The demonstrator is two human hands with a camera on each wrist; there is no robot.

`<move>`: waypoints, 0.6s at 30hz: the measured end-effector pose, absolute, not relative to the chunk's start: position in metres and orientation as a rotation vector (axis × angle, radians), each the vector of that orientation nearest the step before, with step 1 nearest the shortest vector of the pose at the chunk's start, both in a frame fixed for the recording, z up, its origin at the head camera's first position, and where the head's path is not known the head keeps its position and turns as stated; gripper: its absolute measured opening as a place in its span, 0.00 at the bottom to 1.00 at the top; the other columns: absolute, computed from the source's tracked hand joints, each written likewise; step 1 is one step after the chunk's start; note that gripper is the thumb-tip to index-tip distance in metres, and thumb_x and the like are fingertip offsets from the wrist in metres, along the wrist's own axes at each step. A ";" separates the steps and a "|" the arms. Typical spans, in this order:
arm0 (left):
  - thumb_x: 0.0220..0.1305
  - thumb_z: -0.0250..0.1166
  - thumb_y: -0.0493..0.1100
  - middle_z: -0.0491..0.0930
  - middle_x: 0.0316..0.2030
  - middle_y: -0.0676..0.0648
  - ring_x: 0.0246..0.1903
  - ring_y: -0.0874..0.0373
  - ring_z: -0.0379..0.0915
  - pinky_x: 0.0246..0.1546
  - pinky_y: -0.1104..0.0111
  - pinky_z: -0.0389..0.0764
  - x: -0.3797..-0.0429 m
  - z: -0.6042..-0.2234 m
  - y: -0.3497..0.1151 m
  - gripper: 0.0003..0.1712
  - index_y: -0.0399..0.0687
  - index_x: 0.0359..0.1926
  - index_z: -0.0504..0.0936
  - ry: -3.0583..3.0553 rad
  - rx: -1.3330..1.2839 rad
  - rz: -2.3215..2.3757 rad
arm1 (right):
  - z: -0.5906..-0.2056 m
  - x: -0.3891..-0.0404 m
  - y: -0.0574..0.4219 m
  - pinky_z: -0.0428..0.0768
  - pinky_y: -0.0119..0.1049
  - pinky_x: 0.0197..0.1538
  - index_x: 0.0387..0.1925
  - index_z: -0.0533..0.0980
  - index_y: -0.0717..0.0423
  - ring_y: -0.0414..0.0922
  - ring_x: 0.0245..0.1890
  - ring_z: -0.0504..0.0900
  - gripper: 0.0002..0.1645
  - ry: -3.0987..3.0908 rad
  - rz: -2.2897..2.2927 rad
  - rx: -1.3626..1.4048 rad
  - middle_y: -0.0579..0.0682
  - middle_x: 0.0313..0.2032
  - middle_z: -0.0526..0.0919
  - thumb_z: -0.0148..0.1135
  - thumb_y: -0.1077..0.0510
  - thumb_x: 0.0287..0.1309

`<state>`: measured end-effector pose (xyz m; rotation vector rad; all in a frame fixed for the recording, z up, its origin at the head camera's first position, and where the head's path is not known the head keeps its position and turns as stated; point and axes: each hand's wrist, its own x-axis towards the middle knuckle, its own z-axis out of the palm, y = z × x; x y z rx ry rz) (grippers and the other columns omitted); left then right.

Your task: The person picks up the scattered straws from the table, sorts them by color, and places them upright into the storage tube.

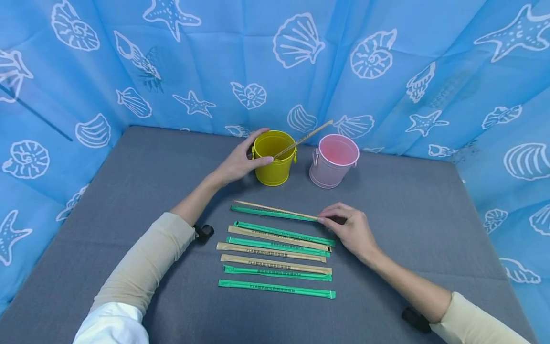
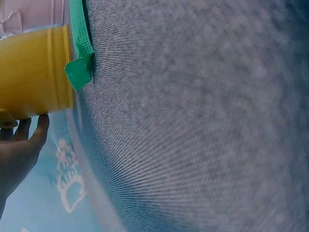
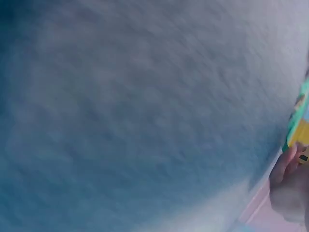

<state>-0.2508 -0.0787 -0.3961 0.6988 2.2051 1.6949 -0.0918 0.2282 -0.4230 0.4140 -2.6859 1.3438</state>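
Note:
My left hand (image 1: 240, 160) holds the yellow bucket (image 1: 273, 176) at its left side, thumb at the front rim and fingers round the back. In the left wrist view, fingertips touch the side of the bucket. A tan paper-wrapped straw (image 1: 311, 134) leans in it, sticking out toward the upper right. My right hand (image 1: 354, 231) pinches the right end of another tan wrapped straw (image 1: 275, 209), whose far end points left. Just below this straw lies a green wrapped straw (image 1: 257, 212). The right wrist view catches only part of the right hand (image 3: 287, 186) at its edge.
A pink bucket (image 1: 328, 176) stands to the right of the yellow one. Several green and tan wrapped straws lie in a row nearer the body, among them a green one (image 1: 275, 288) in front. Behind the grey table (image 1: 408, 200) hangs a blue curtain (image 1: 258, 57) with shell prints.

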 end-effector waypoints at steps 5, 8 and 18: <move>0.68 0.65 0.48 0.62 0.69 0.47 0.64 0.51 0.64 0.63 0.55 0.68 -0.251 -0.398 -0.078 0.44 0.63 0.78 0.52 2.214 0.699 1.699 | -0.405 -0.098 0.235 0.79 0.26 0.35 0.39 0.86 0.54 0.44 0.33 0.84 0.06 -2.625 1.492 0.389 0.47 0.36 0.87 0.69 0.63 0.60; 0.68 0.65 0.46 0.64 0.67 0.45 0.62 0.49 0.66 0.60 0.56 0.71 -0.253 -0.399 -0.076 0.44 0.61 0.78 0.52 2.183 0.734 1.718 | -0.392 -0.102 0.240 0.78 0.25 0.37 0.40 0.86 0.57 0.43 0.35 0.83 0.07 -2.575 1.546 0.361 0.50 0.37 0.88 0.68 0.65 0.60; 0.67 0.65 0.44 0.62 0.69 0.45 0.63 0.48 0.64 0.62 0.55 0.68 -0.255 -0.401 -0.078 0.44 0.58 0.78 0.53 2.198 0.743 1.734 | -0.350 -0.117 0.247 0.77 0.26 0.37 0.43 0.85 0.58 0.43 0.35 0.79 0.12 -2.551 1.542 0.222 0.46 0.37 0.86 0.68 0.55 0.63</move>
